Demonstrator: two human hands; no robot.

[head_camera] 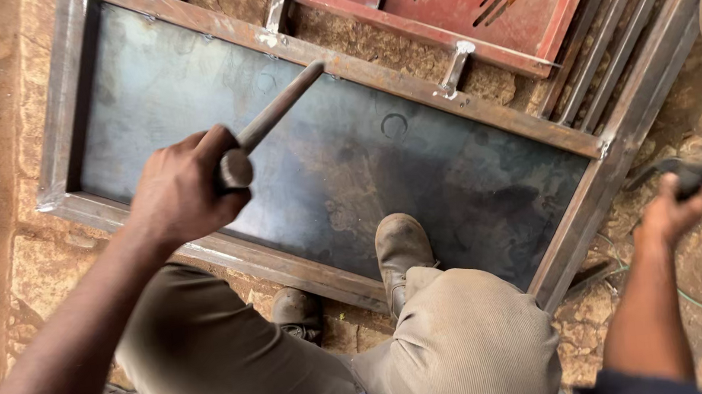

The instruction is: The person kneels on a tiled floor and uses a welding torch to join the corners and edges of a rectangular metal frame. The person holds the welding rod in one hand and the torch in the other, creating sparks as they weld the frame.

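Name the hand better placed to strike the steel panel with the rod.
Left. The left hand already grips the metal rod above the steel panel; the right hand holds a dark tool off the frame.

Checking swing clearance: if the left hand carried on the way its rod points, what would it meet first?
Probably the frame's top rail; the left hand aims the rod up-right over the sheet. Depth is unclear.

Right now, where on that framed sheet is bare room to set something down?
The dark steel sheet is bare at its left end, beyond the left hand gripping the rod, and toward the right corner. The near edge is crowded: a shoe stands there. The right hand holds a dark tool outside the frame.
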